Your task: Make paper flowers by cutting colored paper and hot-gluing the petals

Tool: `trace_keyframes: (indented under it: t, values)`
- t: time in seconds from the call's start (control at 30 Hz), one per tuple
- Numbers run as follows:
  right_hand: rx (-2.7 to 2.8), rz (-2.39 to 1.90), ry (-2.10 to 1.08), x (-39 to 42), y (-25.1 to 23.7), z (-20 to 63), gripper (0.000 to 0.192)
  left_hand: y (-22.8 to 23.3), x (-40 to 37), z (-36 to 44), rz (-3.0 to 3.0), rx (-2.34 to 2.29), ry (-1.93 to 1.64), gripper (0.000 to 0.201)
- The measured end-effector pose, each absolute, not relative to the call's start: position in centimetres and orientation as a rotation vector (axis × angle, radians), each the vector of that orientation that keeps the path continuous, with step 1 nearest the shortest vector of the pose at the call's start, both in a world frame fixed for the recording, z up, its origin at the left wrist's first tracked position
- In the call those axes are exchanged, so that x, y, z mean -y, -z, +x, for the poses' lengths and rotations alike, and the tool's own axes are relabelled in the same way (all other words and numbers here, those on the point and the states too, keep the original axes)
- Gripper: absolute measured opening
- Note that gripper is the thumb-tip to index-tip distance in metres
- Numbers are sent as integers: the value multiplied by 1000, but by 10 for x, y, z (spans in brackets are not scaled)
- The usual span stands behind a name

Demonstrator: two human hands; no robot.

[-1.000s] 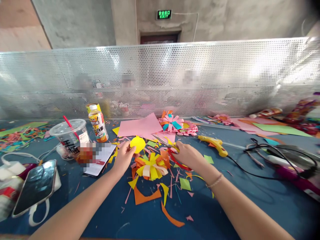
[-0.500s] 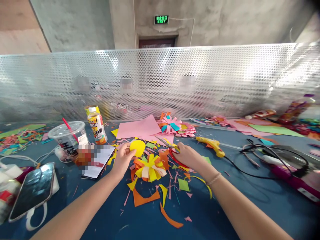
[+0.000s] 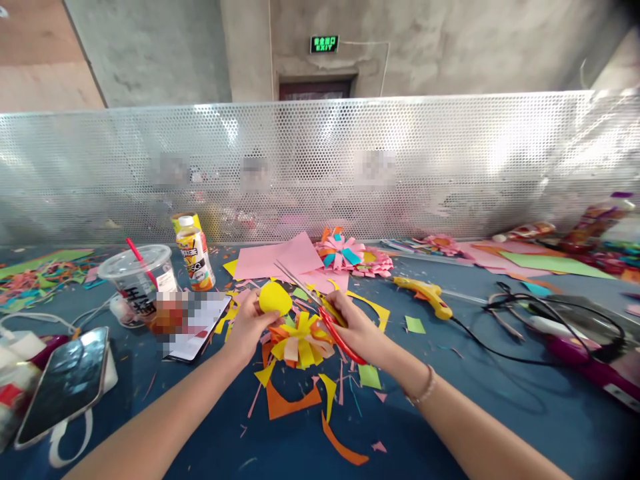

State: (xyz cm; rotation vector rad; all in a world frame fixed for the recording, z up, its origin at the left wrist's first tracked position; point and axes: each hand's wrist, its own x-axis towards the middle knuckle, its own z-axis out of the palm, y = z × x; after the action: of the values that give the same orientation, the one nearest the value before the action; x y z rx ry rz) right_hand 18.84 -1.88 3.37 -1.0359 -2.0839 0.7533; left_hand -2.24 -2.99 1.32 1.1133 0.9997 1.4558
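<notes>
A yellow paper disc [image 3: 275, 298] is pinched at its near edge between the thumb and fingers of the left hand [image 3: 249, 325], raised just above the blue table [image 3: 500, 400]. Red-handled scissors [image 3: 320, 312] are gripped by the right hand [image 3: 356, 325], whose fingers are curled closed through the handles; the blades are parted a little and point far and left, their tips just right of the disc. Between and just below the two hands a yellow and orange paper flower [image 3: 300, 337] is laid on the table among scattered paper scraps [image 3: 290, 400]. A pink sheet [image 3: 280, 257] is spread farther back. A yellow glue gun [image 3: 425, 293] is seen to the right, and a plastic cup [image 3: 137, 277] and a phone [image 3: 65, 383] to the left.
</notes>
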Motion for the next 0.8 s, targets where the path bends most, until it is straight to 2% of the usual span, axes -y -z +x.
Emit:
trace_keyframes:
  t: [0.2,0.37,0.53,0.8]
  values:
    - [2113,-1118,-701,16,-26,187,17,-12,29,-23,939,-1003,-1534,28]
    - [2100,-1057,-820,20,-27,187,20,-13,25,-21,814,-921,-1692,24]
    - [2056,-1006,-983,25,-31,188,28,-21,29,-19,826,-881,-1620,25]
    - [2110,-1059,-968,22,-25,185,28,-16,33,-19,998,-1012,-1496,25]
